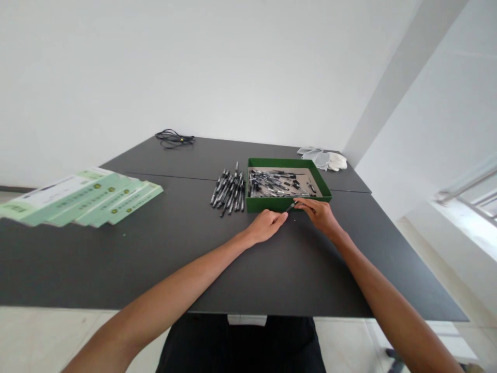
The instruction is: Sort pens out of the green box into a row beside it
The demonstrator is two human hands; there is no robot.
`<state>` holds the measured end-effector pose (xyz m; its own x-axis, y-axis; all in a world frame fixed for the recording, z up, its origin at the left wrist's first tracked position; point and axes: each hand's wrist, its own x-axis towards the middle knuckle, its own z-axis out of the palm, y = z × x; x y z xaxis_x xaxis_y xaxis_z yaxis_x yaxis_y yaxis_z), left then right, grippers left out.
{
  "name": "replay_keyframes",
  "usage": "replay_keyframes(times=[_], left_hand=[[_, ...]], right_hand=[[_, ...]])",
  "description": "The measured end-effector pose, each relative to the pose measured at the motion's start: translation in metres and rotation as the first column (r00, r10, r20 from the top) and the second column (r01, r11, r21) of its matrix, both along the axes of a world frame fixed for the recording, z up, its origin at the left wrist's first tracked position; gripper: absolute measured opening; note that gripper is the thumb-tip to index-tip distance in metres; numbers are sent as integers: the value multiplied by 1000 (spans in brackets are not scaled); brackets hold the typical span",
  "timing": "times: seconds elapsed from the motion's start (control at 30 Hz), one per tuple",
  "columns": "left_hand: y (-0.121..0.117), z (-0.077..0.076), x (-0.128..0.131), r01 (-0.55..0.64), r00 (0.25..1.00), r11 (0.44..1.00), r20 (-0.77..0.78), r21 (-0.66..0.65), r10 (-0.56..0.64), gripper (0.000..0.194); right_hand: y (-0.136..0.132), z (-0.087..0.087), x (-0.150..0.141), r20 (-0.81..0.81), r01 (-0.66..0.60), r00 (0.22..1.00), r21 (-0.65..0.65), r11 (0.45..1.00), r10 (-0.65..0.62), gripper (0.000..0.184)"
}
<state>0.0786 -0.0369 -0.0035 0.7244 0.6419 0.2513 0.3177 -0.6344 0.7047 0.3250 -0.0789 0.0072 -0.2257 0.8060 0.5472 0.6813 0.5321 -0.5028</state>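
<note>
Our right hand (316, 217) grasps a black pen (291, 206) between thumb and fingers, just over the front wall of a green tray (264, 204); a pinch close to the pen's end steadies it best. Our left hand (266, 226) rests loosely curled just beside it on the desk (155, 259), apparently holding nothing. Inside the tray, loose black pens (279, 182) lie jumbled, and a tight bunch of similar pens (229, 189) sits just left of it. Farther off lie white gloves (322, 160), a coiled black cable (174, 138) and fanned green-and-white packs (81, 197) with yellow emblems, their print too blurred to read. No pen brand is legible.
</note>
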Motion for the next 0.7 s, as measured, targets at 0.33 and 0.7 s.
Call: replay_keyframes(times=[0.33,0.7], left_hand=[[11,1,-7,-83,994,991,-68,106,90,72],[10,-4,-3,-91,981,985,-156,144,113,67]], right_hand=[[-1,5,14,147,-40,988,-33,999,45,27],[-7,15,14,290,-2,957,-67,998,22,22]])
